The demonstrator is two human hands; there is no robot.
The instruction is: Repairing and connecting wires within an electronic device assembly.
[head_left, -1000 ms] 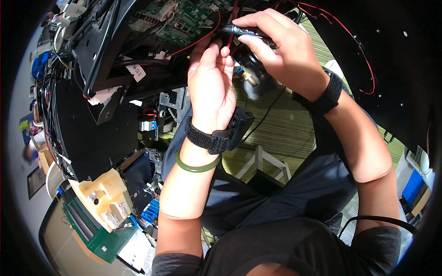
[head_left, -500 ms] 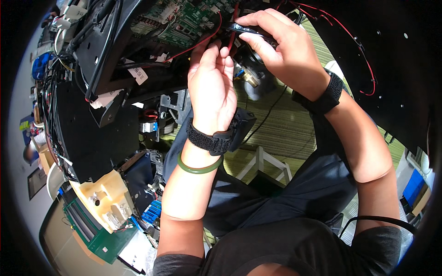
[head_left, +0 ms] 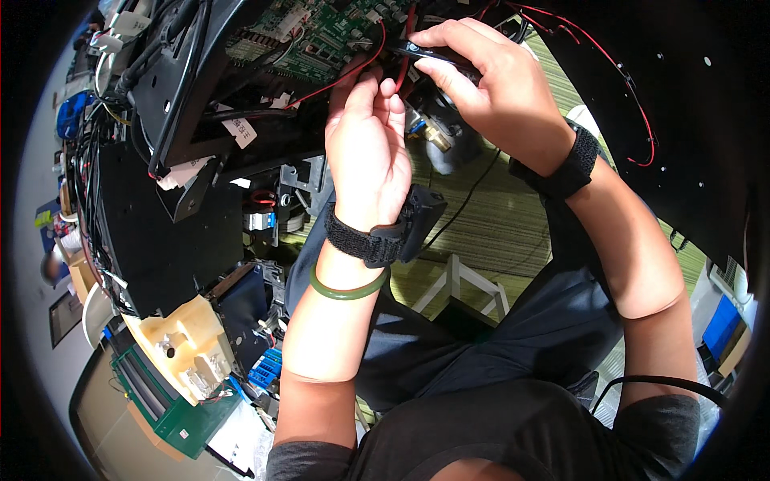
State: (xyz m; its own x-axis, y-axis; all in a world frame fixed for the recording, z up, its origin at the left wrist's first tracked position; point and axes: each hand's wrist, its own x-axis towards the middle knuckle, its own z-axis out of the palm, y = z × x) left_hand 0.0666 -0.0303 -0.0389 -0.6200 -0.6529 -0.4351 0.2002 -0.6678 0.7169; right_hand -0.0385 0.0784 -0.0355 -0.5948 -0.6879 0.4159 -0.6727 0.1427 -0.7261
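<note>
My right hand [head_left: 509, 92] pinches a small black pair of cutters [head_left: 414, 47] with a round metal pivot, thumb below and fingers above. The tool's tip points left, against red wires [head_left: 407, 68] in front of a green circuit board [head_left: 321, 48]. Just below the tip, my left hand [head_left: 367, 152] reaches up with its fingers curled together beside the red wires. What its fingertips grip, if anything, is hidden in the shadow under the board. A thin red lead runs down-left from the board's white connector.
A black metal housing [head_left: 188, 104] frames the board on the left, with bundled black cables along it. A black panel [head_left: 682, 104] with a loose red wire stands at the right. Below my hands are a brass fitting [head_left: 435, 138] and a white stool frame [head_left: 454, 280].
My left hand has shifted very slightly left. The right hand and the cutters stay almost where they were.
</note>
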